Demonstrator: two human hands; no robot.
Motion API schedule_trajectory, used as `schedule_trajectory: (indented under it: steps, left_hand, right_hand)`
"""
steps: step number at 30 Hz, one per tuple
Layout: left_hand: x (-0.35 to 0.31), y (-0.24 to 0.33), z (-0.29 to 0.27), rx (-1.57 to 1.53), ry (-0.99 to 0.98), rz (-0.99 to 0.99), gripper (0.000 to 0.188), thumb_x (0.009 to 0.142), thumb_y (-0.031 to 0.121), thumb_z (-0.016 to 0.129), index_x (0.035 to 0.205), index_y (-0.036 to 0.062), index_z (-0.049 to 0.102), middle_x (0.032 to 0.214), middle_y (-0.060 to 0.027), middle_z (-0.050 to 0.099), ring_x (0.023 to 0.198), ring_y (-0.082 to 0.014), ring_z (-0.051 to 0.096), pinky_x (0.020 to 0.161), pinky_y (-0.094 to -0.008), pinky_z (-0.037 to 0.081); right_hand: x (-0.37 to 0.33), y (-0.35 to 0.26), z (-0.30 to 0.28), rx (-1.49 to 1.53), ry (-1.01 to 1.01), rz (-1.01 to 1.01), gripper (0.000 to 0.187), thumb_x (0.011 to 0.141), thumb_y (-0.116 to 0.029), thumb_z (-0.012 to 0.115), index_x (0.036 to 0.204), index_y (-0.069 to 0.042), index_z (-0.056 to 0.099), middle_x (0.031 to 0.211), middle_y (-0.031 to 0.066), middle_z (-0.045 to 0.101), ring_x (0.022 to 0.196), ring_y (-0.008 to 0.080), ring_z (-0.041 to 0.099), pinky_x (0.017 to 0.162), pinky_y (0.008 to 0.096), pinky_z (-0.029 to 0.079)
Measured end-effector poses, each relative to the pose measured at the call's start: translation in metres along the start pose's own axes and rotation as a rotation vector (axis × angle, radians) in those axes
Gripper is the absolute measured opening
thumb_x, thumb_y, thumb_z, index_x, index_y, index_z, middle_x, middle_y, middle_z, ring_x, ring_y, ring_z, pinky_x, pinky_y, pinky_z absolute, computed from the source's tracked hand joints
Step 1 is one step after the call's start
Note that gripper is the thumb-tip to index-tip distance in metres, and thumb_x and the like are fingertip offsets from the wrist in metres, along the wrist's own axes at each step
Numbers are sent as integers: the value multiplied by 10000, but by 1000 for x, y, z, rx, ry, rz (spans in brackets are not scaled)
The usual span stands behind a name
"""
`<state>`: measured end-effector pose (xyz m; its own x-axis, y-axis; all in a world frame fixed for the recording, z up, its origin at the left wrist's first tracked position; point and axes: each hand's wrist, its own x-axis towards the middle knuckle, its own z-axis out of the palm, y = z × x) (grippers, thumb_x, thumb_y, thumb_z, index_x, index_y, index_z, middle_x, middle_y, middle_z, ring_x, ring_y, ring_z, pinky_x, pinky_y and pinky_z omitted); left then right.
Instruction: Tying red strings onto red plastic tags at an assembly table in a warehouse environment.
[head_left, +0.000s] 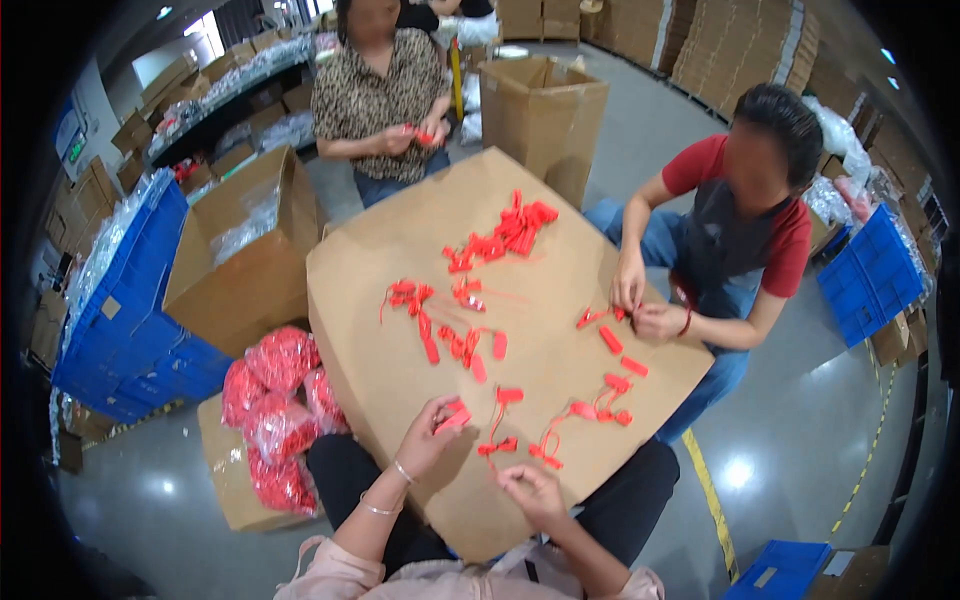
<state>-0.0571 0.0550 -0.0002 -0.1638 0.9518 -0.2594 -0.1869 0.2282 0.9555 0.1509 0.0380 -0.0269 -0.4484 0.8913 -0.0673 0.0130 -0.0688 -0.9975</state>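
Note:
My left hand [430, 437] is closed around a small red rectangular piece [453, 416] above the near part of the cardboard tabletop [400, 340]. To its right, my right hand [535, 493] has its fingertips pinched at the tail of a red cord [490, 463], which runs down from a red knotted piece [500, 447]. Beyond it lies another corded red piece [509, 395]. More red knotted cords [553, 450] are just up and right of my right hand. A loose group of red pieces with cords [460, 345] lies ahead of my left hand.
A red pile [520, 225] sits at the far side. One co-worker [745, 210] handles red cords at the right; another [385, 100] stands beyond. Bags of red pieces [280, 420] rest on a carton at the left, near an open carton [245, 245] and blue bins [130, 310].

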Motion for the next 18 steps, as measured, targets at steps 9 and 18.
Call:
schedule_trajectory:
  steps: [9,18]
  left_hand:
    - [-34,-15,10,32,-251,-77,279,809,12,575,1080,27,510,935,3,583,690,-16,501,553,-153,396]
    - [-51,-23,12,170,-365,5,279,787,1,571,1064,18,539,944,6,551,836,-48,509,735,-200,429]
  right_hand:
    - [18,-41,-1,-490,62,-332,61,758,-42,617,809,-40,584,722,60,558,659,194,548,615,301,426]
    - [7,-40,-1,-833,78,-528,95,681,-61,646,756,-56,586,729,70,570,699,240,546,657,343,407]
